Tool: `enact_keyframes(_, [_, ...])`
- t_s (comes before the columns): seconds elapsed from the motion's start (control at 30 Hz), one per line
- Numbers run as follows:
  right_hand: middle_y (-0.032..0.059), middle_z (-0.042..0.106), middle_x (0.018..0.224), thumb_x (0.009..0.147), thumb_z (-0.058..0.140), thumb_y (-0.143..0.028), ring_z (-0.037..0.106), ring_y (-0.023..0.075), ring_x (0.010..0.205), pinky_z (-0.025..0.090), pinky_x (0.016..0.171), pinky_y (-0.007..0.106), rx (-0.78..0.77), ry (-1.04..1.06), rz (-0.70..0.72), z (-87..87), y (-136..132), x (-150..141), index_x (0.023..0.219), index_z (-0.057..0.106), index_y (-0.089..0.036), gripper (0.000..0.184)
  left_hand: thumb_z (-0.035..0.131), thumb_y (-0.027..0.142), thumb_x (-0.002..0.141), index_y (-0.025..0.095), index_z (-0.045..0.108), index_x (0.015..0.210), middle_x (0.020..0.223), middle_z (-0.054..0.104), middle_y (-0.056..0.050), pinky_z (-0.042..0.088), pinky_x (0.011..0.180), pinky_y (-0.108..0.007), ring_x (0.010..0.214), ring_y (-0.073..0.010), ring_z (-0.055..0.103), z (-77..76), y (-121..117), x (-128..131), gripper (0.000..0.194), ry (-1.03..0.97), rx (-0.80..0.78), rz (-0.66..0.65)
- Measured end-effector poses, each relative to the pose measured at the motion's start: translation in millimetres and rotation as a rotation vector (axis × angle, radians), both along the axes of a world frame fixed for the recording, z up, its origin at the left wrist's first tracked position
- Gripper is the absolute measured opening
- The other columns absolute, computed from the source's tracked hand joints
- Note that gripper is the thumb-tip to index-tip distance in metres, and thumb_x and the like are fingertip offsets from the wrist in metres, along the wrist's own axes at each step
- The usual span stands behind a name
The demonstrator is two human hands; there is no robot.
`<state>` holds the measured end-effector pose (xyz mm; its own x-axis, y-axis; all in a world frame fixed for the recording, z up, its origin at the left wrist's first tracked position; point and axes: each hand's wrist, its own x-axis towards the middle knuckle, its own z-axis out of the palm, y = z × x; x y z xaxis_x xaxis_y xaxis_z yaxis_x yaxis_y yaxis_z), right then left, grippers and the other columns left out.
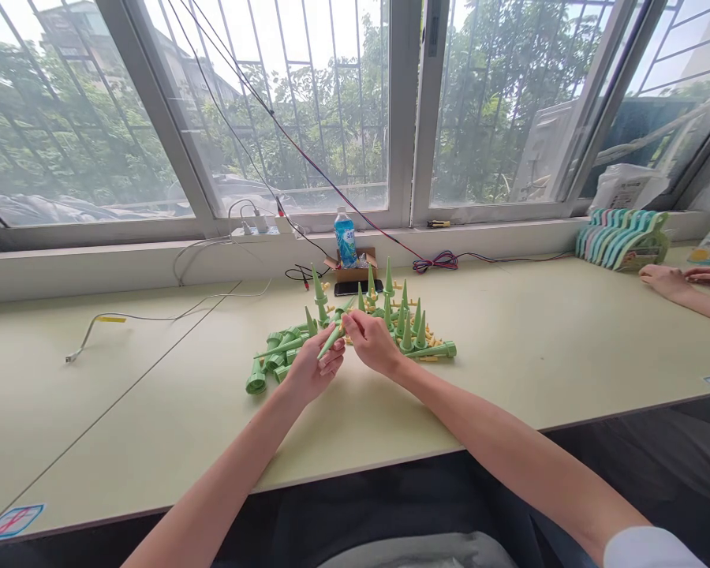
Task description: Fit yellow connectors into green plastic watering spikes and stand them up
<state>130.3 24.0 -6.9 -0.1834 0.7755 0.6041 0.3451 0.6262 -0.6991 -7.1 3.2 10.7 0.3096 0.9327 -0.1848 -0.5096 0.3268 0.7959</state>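
Note:
My left hand [312, 371] is closed around a green plastic watering spike [330, 341], its tip slanting down toward me. My right hand [371, 341] pinches at the spike's upper end, where a bit of a small yellow valve [341, 326] shows; the fingers partly hide it. Both hands are held just above the table, in front of a pile of similar parts. Several green spikes [407, 335] stand upright to the right of my hands, among loose yellow valves [431, 341]. More green spikes [274, 351] with ribbed round caps lie on their sides to the left.
Behind the pile are a black phone [358, 289], a small cardboard box [364, 273] and a blue-labelled bottle [345, 238]. A cable [166, 318] crosses the pale table [154, 442]. At the right are a co-worker's hands [671, 280] near a row of pastel hangers [621, 238].

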Motion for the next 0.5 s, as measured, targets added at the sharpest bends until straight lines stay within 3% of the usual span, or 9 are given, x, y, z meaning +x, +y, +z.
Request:
enact_keyframes(0.27, [-0.0055, 0.04, 0.057, 0.098, 0.036, -0.042, 0.036, 0.0103, 0.051, 0.028, 0.054, 0.024, 0.033, -0.094, 0.005, -0.6, 0.8, 2.9, 0.073, 0.036, -0.022, 0.032, 0.055, 0.028, 0.091, 0.015, 0.051, 0.078, 0.052, 0.048, 0.005, 0.024, 0.027, -0.011, 0.03, -0.0003, 0.027, 0.0, -2.5, 1.7, 0.019, 0.104, 0.108, -0.023])
enact_keyframes(0.5, [-0.0043, 0.039, 0.057, 0.099, 0.032, -0.036, 0.03, 0.0105, 0.05, 0.025, 0.052, 0.025, 0.058, -0.167, 0.041, -3.6, 4.8, 5.1, 0.069, 0.031, -0.022, 0.034, 0.063, 0.032, 0.084, 0.017, 0.052, 0.083, 0.053, 0.049, 0.005, 0.021, 0.029, -0.011, 0.03, 0.0, 0.027, -5.6, -0.6, 0.1, 0.019, 0.198, 0.184, 0.002])
